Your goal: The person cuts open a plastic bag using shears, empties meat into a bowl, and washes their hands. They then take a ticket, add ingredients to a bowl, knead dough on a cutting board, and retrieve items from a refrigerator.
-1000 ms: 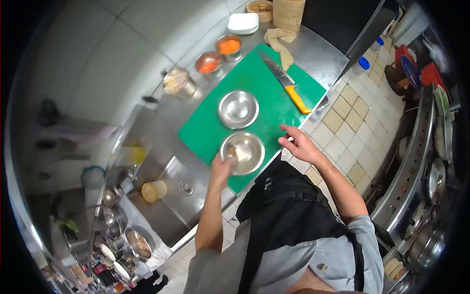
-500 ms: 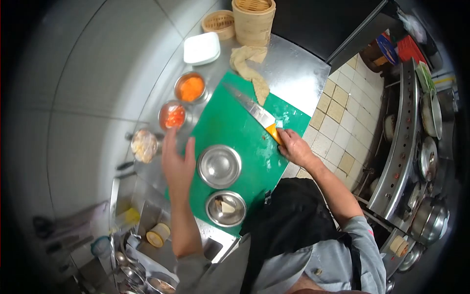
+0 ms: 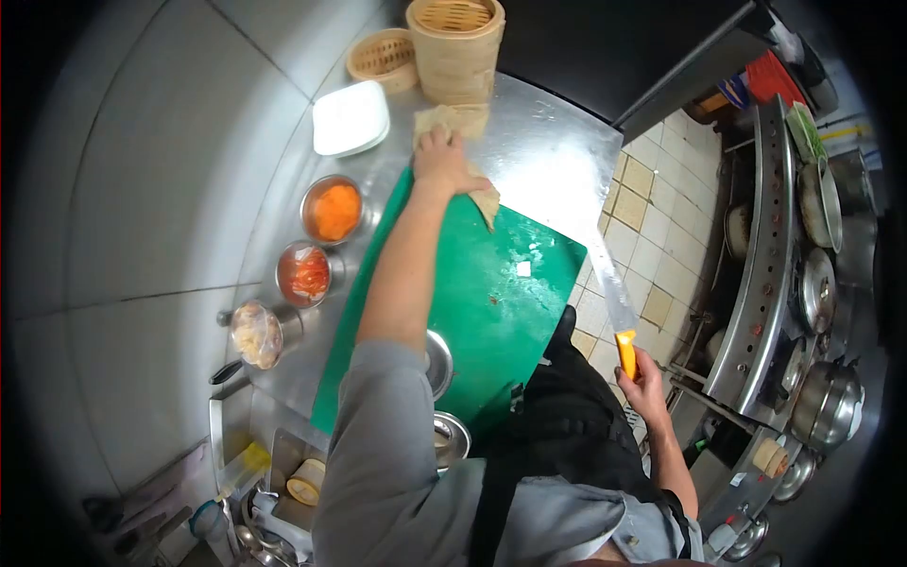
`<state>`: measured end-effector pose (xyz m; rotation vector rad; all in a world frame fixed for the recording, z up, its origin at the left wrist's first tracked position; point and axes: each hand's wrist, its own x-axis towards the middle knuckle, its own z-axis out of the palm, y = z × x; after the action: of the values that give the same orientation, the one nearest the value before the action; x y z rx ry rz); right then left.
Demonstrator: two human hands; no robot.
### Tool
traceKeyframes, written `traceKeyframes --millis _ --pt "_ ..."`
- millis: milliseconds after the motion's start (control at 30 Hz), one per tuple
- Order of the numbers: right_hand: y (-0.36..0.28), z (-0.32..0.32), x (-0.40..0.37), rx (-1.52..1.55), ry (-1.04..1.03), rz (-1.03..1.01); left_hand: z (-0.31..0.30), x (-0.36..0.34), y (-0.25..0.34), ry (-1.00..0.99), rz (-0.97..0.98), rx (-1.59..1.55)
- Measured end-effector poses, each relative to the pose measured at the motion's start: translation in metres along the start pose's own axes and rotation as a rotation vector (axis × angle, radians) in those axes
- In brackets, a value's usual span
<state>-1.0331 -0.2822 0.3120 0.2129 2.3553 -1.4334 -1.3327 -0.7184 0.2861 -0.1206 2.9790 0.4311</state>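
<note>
At the far end of the green cutting board [image 3: 472, 293], my left hand [image 3: 442, 168] grips a tan cloth [image 3: 485, 203], its fingers bunched over the fabric. My right hand [image 3: 644, 386] is wrapped round the yellow handle of a kitchen knife [image 3: 614, 293]. The knife is held off the board's right side, over the floor, with its blade pointing away from me. A small white piece [image 3: 523, 269] and some wet scraps lie on the board. My left arm partly covers two metal bowls, one empty-looking bowl [image 3: 439, 364] and one nearer bowl [image 3: 455, 439].
Along the wall stand a bowl of orange shreds [image 3: 335, 212], a bowl of red strips [image 3: 307, 274] and a container of pale pieces [image 3: 256, 335]. Farther back are white square plates [image 3: 351, 120] and bamboo steamers [image 3: 455, 52]. A stove [image 3: 756, 274] runs along the right.
My left hand has gone from beside the red-strip bowl to the cloth and taken hold of it. My right hand has carried the knife off the board to the right, towards me.
</note>
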Motion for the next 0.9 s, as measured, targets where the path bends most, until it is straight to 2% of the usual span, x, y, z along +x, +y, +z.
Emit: traceKeyframes --millis 67,133,167,233,267,333,400,467,533,567,633,667,700,767,867,900 --pt "0.000 -0.016 -0.014 0.006 0.052 0.051 0.022 0.006 0.016 -0.008 0.012 0.085" --pt "0.016 -0.028 -0.023 0.051 0.109 0.065 0.062 0.025 0.018 -0.169 0.080 -0.116" --pt "0.015 -0.028 -0.019 0.059 0.116 0.053 0.063 0.021 0.027 -0.157 0.087 -0.108" --pt "0.006 -0.035 -0.012 0.165 0.114 0.099 0.070 -0.001 0.066 -0.103 0.192 -0.380" --pt "0.002 -0.035 -0.004 0.149 0.127 0.022 0.074 -0.012 0.089 -0.104 0.224 -0.391" --pt "-0.023 -0.041 0.014 0.090 0.090 -0.038 0.077 -0.034 0.121 0.162 0.101 -1.093" --pt "-0.039 -0.045 0.033 0.082 0.054 -0.088 0.048 -0.082 0.172 0.019 -0.142 -1.921" --pt "-0.053 -0.044 0.060 0.047 0.013 -0.184 0.042 -0.122 0.207 0.011 -0.166 -2.042" --pt "-0.070 -0.045 0.085 0.032 -0.060 -0.284 0.016 -0.156 0.247 -0.066 -0.096 -2.286" --pt "-0.078 -0.049 0.094 0.013 -0.089 -0.354 0.013 -0.167 0.258 -0.090 -0.033 -2.343" --pt "-0.092 -0.061 0.106 -0.069 -0.142 -0.422 0.014 -0.179 0.275 0.013 0.029 -2.118" --pt "-0.098 -0.069 0.111 -0.128 -0.187 -0.506 0.015 -0.180 0.282 0.057 0.034 -2.111" --pt "-0.102 -0.077 0.116 -0.185 -0.228 -0.591 0.017 -0.181 0.289 0.178 0.031 -2.007" --pt "-0.100 -0.096 0.126 -0.207 -0.304 -0.609 0.020 -0.178 0.303 0.398 -0.013 -1.846" --pt "-0.099 -0.131 0.139 -0.168 -0.548 -0.669 0.013 -0.174 0.326 0.450 -0.055 -1.940" --pt "-0.099 -0.141 0.140 -0.166 -0.561 -0.682 0.010 -0.177 0.337 0.470 -0.055 -1.932"
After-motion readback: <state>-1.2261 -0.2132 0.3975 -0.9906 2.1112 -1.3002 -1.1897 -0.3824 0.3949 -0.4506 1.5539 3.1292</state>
